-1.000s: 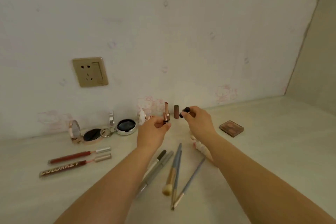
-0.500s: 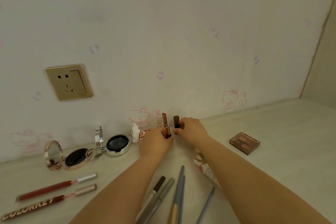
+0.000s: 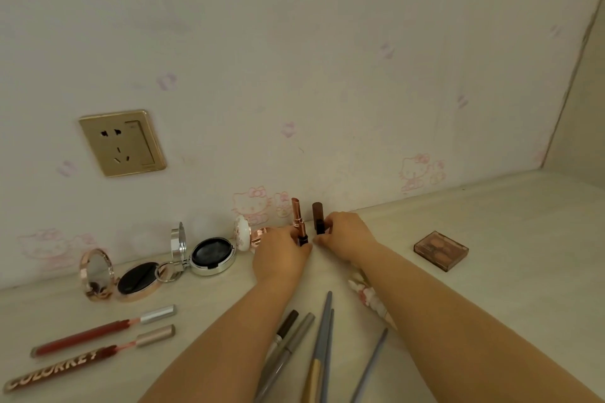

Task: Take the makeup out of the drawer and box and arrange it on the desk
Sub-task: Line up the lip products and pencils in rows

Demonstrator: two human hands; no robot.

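Two hands reach forward to the back of the desk (image 3: 491,288), close by the wall. The left hand (image 3: 281,260) curls its fingers round the base of a rose-gold lipstick (image 3: 298,221), which stands upright and uncapped. The right hand (image 3: 347,235) pinches the lower end of a dark brown lipstick (image 3: 317,216), also upright, just beside the first; the two tubes stand apart by a narrow gap.

Half a second ago both hands held the same tubes at almost the same spot; a second ago they held them raised above the desk, and now the bases sit at the surface.

Left of the lipsticks lie two open cushion compacts (image 3: 212,255), one silver and one rose-gold, with mirrors up. Two red lip glosses (image 3: 98,334) lie side by side at the near left. Several brushes and pencils (image 3: 322,337) lie between the forearms. A brown eyeshadow palette (image 3: 441,250) lies well apart to the right.
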